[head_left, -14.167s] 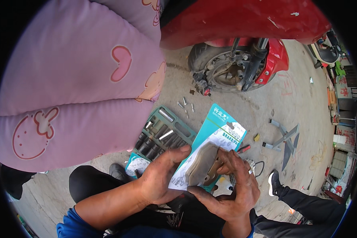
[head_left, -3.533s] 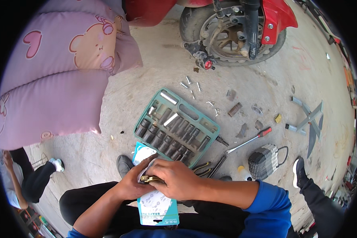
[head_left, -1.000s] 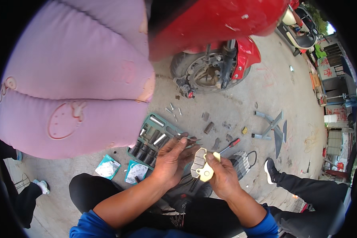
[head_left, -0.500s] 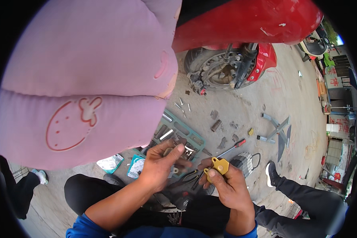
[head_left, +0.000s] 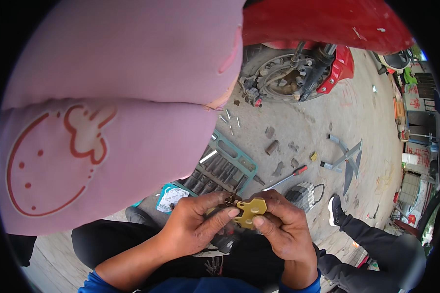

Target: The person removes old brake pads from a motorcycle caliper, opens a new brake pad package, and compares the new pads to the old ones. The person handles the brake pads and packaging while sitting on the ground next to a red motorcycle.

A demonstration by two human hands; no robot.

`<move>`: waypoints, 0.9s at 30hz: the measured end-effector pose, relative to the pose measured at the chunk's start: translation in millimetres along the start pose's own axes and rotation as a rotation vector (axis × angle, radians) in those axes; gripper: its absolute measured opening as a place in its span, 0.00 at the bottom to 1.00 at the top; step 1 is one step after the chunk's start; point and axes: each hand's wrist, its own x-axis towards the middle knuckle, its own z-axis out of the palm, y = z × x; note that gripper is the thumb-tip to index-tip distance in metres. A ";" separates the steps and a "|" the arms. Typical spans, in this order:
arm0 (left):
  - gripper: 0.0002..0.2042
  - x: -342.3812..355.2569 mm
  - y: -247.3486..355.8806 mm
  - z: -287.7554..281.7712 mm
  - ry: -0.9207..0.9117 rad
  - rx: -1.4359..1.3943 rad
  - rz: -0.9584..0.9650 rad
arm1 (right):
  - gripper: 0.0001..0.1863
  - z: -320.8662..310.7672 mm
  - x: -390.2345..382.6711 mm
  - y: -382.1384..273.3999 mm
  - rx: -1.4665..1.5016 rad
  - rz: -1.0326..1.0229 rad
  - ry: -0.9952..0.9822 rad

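In front of my lap, a gold-coloured brake pad (head_left: pixel 252 209) with eyelets along its edge is pinched between the thumb and fingers of my right hand (head_left: pixel 286 227). My left hand (head_left: pixel 193 222) is closed with its thumb near the pad's left end. A small brownish metal piece (head_left: pixel 232 199) shows at its fingertips, against the pad; its kind cannot be made out. Beyond my hands lies an open green tool case (head_left: pixel 247 163) holding several dark sockets. A blue-and-white packet (head_left: pixel 171 198) lies left of it.
A person in pink clothing (head_left: pixel 122 146) fills the left side, close by. Ahead stands a red motorbike (head_left: pixel 327 22) with its wheel (head_left: pixel 283 73). On the ground lie a red-handled screwdriver (head_left: pixel 286 178), a metal stand (head_left: pixel 344 158) and several bolts (head_left: pixel 230 119). Another person's shoe (head_left: pixel 334 210) is at right.
My two hands have come together, the right moving left with the brake pad until it meets my left fingertips. The pink-clothed person now covers more of the view.
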 end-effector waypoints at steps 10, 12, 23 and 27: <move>0.16 -1.2 4.4 -7.3 -0.059 -0.016 0.042 | 0.11 4.0 8.5 -5.2 -0.069 -0.052 -0.025; 0.16 -0.9 4.7 -6.7 -0.050 -0.020 0.039 | 0.11 5.8 7.7 -4.6 0.008 -0.015 0.030; 0.17 -1.4 7.5 -11.8 -0.028 0.290 0.326 | 0.13 5.9 9.2 -4.2 -0.198 -0.165 0.007; 0.20 1.9 8.5 -15.5 -0.010 0.395 0.596 | 0.13 7.4 10.2 -1.5 -0.286 -0.345 0.045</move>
